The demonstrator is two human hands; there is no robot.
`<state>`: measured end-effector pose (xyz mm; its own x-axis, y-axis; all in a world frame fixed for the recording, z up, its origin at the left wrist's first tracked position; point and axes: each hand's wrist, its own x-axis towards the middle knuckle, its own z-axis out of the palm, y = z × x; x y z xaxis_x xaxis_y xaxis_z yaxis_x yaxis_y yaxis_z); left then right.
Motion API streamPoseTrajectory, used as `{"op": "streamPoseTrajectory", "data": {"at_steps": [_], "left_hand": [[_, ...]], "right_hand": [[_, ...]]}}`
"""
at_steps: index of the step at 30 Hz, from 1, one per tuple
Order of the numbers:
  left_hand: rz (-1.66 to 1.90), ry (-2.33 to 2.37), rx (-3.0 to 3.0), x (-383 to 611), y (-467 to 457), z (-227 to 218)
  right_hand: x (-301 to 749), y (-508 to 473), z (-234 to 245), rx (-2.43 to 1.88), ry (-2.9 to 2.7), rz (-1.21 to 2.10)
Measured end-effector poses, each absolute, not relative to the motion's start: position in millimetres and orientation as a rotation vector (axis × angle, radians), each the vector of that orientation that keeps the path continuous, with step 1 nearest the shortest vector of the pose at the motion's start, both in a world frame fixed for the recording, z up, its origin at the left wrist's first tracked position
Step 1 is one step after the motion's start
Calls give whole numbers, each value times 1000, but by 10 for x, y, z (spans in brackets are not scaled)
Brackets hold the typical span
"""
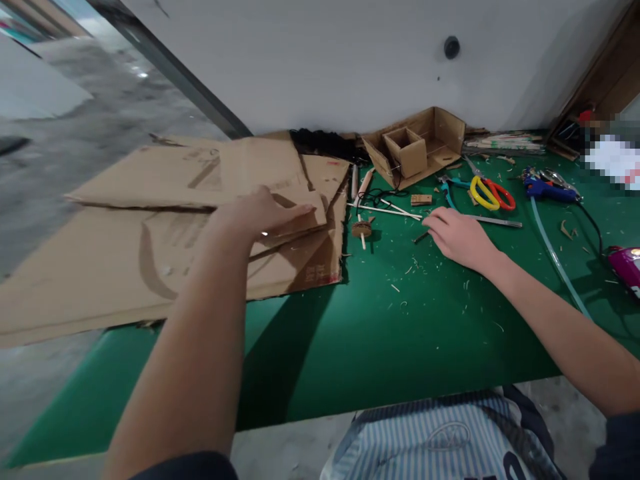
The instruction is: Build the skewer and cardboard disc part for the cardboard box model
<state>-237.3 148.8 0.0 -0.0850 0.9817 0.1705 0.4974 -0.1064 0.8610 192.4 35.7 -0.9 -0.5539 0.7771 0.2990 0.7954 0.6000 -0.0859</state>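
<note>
My left hand reaches over a pile of flat cardboard sheets on the left of the green table; its fingers are stretched out, resting on a smaller cardboard piece on top. My right hand lies on the table with its fingers curled down, its fingertips by a small dark stick and close to a metal ruler. Whether it pinches anything is hidden. Thin white sticks and a small cardboard wheel on a stick lie between the hands.
A small cardboard box model stands at the back by the wall. Yellow and red scissors, blue pliers, a blue glue gun with its cord, and a purple object lie to the right. Scraps litter the table.
</note>
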Motion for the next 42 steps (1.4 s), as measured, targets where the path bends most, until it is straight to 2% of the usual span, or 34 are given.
{"op": "streamPoseTrajectory", "data": {"at_steps": [2, 4, 7, 9, 13, 19, 23, 26, 29, 31, 37, 42], "left_hand": [[1081, 1983, 1628, -2192, 1407, 109], [1171, 2021, 1621, -1957, 1305, 306], [1345, 1785, 1375, -1595, 1161, 612], [1503, 1476, 1343, -1363, 1081, 749], [1514, 956, 1330, -906, 941, 847], [1402, 896, 1150, -417, 830, 796], [1286, 934, 1144, -358, 817, 704], [1306, 952, 1321, -366, 836, 612], [1389, 958, 1458, -359, 869, 541], [1422, 984, 1431, -348, 883, 525], [1504, 973, 1107, -321, 831, 660], [1580, 964, 1213, -299, 717, 867]], "right_hand": [[2049, 411, 52, -1330, -2349, -160], [2234, 497, 90, -1453, -2111, -221], [2536, 659, 52, -1671, -1840, -210], [2684, 758, -23, -1776, -1760, -64], [2785, 925, -95, -1903, -1685, 75], [2880, 1336, 135, -2272, -1714, 456], [2987, 1491, 142, -2131, -1625, 669], [2947, 1373, 91, -1902, -1323, 814], [2775, 1114, 84, -1626, -1153, 795], [2621, 918, 102, -1505, -1214, 784], [2297, 507, 129, -1291, -1434, 1036], [2319, 386, 149, -1315, -1737, 875]]}}
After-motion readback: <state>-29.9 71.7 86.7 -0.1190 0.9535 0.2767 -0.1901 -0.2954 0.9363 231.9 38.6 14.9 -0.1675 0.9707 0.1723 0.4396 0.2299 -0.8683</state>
